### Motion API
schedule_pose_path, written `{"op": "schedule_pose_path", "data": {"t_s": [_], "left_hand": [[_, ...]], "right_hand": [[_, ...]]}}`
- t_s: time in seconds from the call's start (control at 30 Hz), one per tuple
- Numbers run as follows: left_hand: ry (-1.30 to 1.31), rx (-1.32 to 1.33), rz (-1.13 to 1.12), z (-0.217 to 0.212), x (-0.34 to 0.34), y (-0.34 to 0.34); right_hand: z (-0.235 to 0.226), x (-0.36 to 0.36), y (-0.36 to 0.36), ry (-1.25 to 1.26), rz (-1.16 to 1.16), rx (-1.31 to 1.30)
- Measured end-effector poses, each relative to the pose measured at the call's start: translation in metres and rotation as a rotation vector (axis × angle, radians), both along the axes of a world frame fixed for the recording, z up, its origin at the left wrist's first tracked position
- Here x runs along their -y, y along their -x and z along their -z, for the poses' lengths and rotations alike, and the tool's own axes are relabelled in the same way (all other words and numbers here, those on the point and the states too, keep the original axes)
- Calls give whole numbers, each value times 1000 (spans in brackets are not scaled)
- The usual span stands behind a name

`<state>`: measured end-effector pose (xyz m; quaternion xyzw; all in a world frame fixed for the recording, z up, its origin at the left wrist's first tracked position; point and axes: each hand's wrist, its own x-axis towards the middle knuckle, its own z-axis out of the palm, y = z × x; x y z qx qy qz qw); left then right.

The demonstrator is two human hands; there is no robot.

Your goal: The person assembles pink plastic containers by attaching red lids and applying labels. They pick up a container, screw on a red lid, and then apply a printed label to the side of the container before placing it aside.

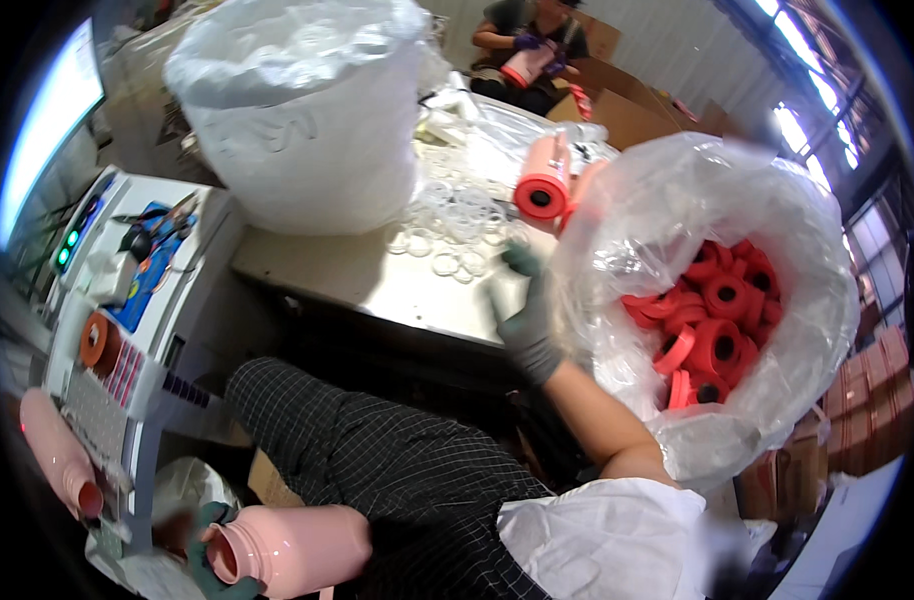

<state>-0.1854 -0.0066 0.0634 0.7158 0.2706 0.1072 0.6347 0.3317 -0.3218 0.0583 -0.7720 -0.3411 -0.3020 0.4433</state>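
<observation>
At the lower left, my left hand [215,562] in a dark green glove grips a pink plastic bottle [307,548] round its open neck. The bottle lies on its side by my checked trouser leg. Over the white table [347,285], my gloved right hand [522,318] reaches out, slightly blurred, thumb and fingers apart. I make out nothing in it. Just beyond and left of it lie many clear plastic rings [457,215], some loose, some heaped. Past the fingertips lies a pink bottle with a red end [542,185].
A big clear bag [617,250] of red caps [722,295] stands at the right, close to my right forearm. A large white sack [297,140] stands at the back left. Left is a machine [172,300] with another pink bottle [57,450]. A co-worker [532,45] holds a bottle far off.
</observation>
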Motion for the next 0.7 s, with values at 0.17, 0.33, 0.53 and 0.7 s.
{"op": "schedule_pose_path", "data": {"t_s": [0.17,0.33,0.53,0.7], "left_hand": [[23,191,-165,9,0,-48],[-154,213,-155,-61,34,-127],[-282,148,29,-48,18,-125],[-308,155,55,-10,-17,-80]], "right_hand": [[-31,205,-116,-642,673,142],[87,371,-163,-70,1329,-377],[112,362,-191,-123,886,-445],[67,343,-169,-221,1127,-166]]}}
